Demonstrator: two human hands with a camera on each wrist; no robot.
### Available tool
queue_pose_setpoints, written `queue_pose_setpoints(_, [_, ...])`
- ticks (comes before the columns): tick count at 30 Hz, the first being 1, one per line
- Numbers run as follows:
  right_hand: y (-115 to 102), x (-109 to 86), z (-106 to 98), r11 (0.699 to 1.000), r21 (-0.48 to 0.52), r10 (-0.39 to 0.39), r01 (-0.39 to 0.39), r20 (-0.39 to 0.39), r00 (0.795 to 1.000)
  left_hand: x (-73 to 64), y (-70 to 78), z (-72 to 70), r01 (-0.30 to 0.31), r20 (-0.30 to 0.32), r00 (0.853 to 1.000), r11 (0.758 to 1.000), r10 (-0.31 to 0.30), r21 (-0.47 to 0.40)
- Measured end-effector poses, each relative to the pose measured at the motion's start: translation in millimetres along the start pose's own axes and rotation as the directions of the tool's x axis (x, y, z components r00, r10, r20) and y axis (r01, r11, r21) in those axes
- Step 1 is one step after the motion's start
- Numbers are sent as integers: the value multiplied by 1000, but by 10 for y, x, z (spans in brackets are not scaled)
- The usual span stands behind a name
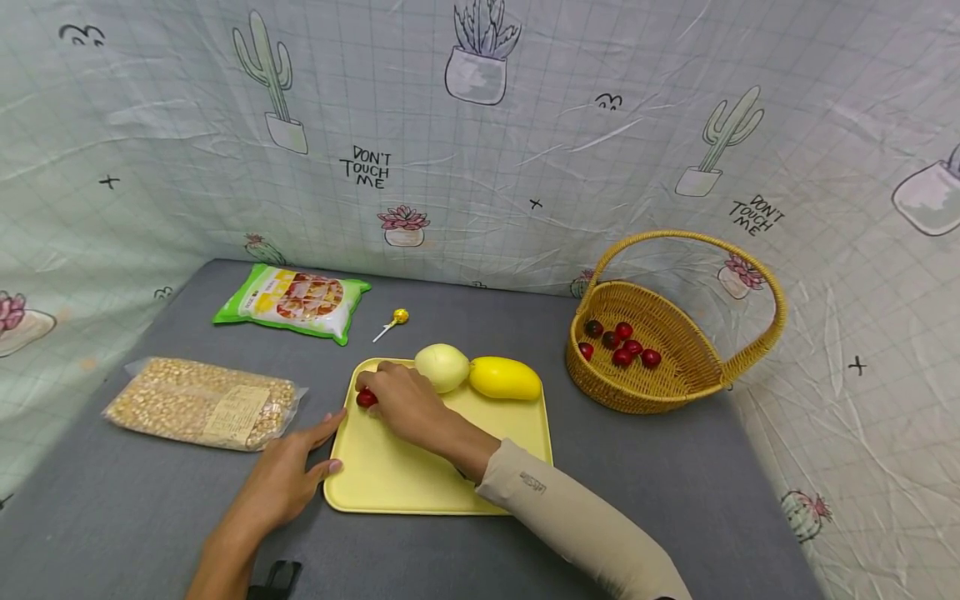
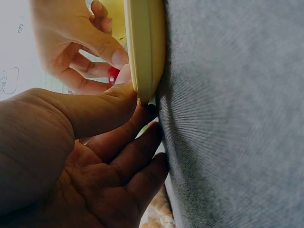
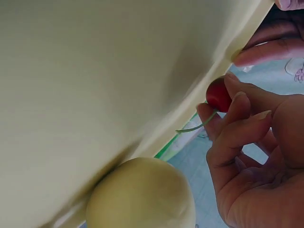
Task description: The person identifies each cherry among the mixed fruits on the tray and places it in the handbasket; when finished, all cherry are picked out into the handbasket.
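My right hand (image 1: 408, 403) is over the far left corner of the pale yellow tray (image 1: 420, 492). Its thumb and fingers pinch a dark red cherry (image 3: 219, 95), whose green stem sticks out in the right wrist view. At the tray's left edge, my left hand (image 1: 283, 477) touches the rim with thumb and fingertips, its fingers nearly straight. A pale yellow-green round fruit (image 1: 442, 368) lies by the tray's far edge, just right of my right hand. Beside it lies a long, mango-shaped yellow fruit (image 1: 505, 378).
A wicker basket (image 1: 645, 400) with a tall handle stands on the right, several cherries (image 1: 622, 357) inside. Left of the tray lies a clear bag of corn kernels (image 1: 187, 396). Behind are a green-and-white food packet (image 1: 300, 300) and a yellow lollipop (image 1: 401, 316). A printed cloth hangs behind the table.
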State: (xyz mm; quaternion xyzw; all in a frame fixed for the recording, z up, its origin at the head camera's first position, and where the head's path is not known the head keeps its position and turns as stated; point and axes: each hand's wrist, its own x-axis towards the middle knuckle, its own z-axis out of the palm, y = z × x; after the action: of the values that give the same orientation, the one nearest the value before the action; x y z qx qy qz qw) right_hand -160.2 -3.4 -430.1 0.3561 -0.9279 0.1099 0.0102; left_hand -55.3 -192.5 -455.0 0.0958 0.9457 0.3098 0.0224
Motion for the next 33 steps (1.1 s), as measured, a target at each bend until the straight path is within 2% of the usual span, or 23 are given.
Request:
queue_pose_setpoints(7, [-2,-103,-83,1000,11,3,-3,-32,999,2,-12,2,-2,0,1000,1000,2,3])
queue_pose_setpoints(13, [35,-195,-212,997,80,14,-9,-70,997,13,-11,-2,-3,9,1000,1000,3,3])
queue_pose_setpoints(18, [113,-261,-305,995,91,-19,29,-107,994,4,2,-8,2,18,1000,1000,-2,-2])
queue_pose_setpoints(26, [294,-366,-404,987,109,-91,120,-246,965,21,-19,-7,-4,20,1000,1000,4,4])
queue_pose_setpoints(33, [416,-462,-464,980,142,-84,135,-317,945,10,-4,-5,-4,22,1000,1000,4,-5])
